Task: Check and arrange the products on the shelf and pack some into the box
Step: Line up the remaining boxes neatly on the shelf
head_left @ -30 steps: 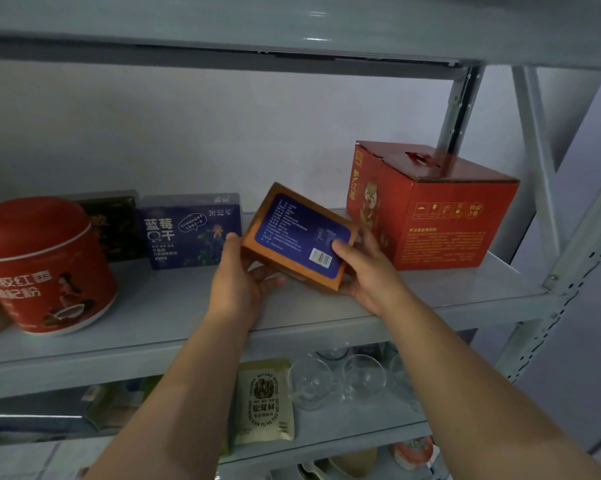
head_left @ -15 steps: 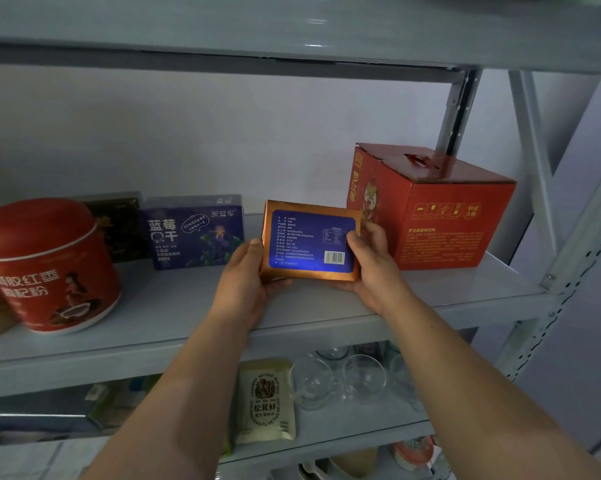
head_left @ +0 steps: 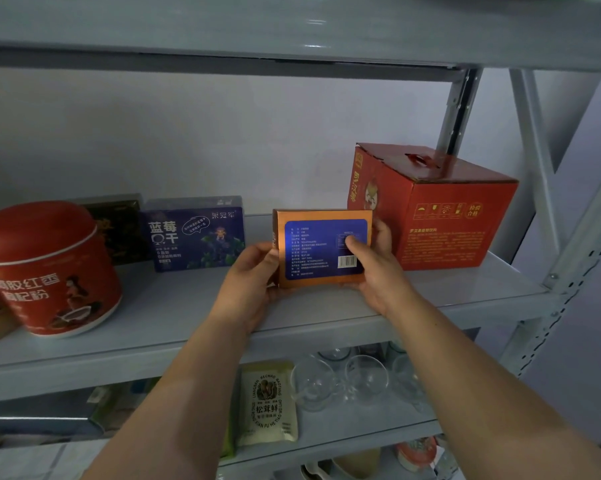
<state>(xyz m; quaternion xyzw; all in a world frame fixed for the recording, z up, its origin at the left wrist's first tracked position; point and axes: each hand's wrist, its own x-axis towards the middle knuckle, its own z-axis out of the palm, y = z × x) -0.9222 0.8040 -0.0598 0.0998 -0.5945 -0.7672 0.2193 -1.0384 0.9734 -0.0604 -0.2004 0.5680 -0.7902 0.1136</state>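
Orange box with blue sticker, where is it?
Head view, middle shelf: the orange box is held upright by the left hand and right hand, left of the red carton.

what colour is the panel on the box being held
Deep blue, framed by a copper-orange border, on the held box; shows best in the head view.

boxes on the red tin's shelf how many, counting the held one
4: a dark box behind the red tin, the blue box beside it, the orange box held by the left hand and right hand, the red carton far right. The tin may hide more.
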